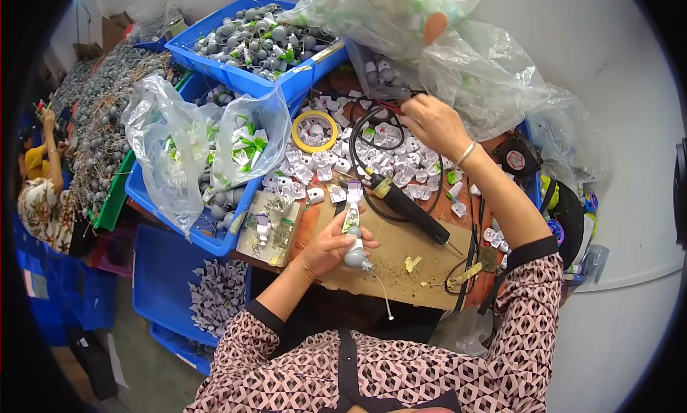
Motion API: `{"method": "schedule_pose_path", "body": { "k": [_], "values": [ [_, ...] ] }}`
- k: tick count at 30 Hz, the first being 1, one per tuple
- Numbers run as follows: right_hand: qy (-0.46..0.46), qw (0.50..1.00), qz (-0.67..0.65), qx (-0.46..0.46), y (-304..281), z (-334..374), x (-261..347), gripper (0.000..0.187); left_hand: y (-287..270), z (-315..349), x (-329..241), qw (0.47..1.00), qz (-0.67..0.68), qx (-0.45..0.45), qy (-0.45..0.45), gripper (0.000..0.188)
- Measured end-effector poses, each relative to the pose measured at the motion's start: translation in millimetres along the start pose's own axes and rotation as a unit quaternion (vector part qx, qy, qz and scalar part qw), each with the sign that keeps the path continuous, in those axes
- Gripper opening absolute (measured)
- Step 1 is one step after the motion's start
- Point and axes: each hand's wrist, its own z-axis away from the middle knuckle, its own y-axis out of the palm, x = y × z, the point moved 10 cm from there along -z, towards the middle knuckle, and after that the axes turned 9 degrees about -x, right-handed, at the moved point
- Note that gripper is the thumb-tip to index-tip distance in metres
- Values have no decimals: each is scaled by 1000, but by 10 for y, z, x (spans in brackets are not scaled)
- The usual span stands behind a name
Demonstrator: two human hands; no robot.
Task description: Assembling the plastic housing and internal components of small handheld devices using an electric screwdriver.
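Clear bags bulge at far right; a blue tub stands far left. The hands are apart: the right hand hangs at the bags' near edge, whether gripping I cannot tell; the left hand, near centre, clasps a grey-and-white piece. Right of it lies a black tool.

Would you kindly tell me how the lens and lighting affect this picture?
In the head view, a black fisheye rim cuts off the corners; in the head view, the large clear plastic bag shows pale glare; in the head view, the left hand looks fairly sharp, while what the right hand's fingers touch is too small to make out.
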Motion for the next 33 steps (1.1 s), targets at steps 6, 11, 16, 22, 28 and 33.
{"method": "schedule_pose_path", "body": {
  "k": [6, 11, 16, 22, 28, 33],
  "values": [
    [50, 991, -7, -121, -236, -1162, -274, 18, -69, -16, -160, 997, -36, -19, 67, 65],
    [-156, 836, 293, -436, -1548, -2060, -579, 33, -42, -55, -101, 995, -69, -30, 63, 69],
    [303, 867, 293, -266, -2077, -2344, -1431, 59, -179, 44, -136, 998, 2, -43, 52, 72],
    [242, 948, -204, -14, -1097, -2271, -1808, 30, -101, -81, -81, 999, -15, -19, 35, 73],
    [228, 959, -166, -29, -541, -1733, -900, 39, -132, -42, -104, 999, -15, -20, 26, 74],
    [339, 874, -267, -224, -774, -1773, -2203, 32, -90, -57, -56, 999, -16, -34, 17, 68]
  ]
}}
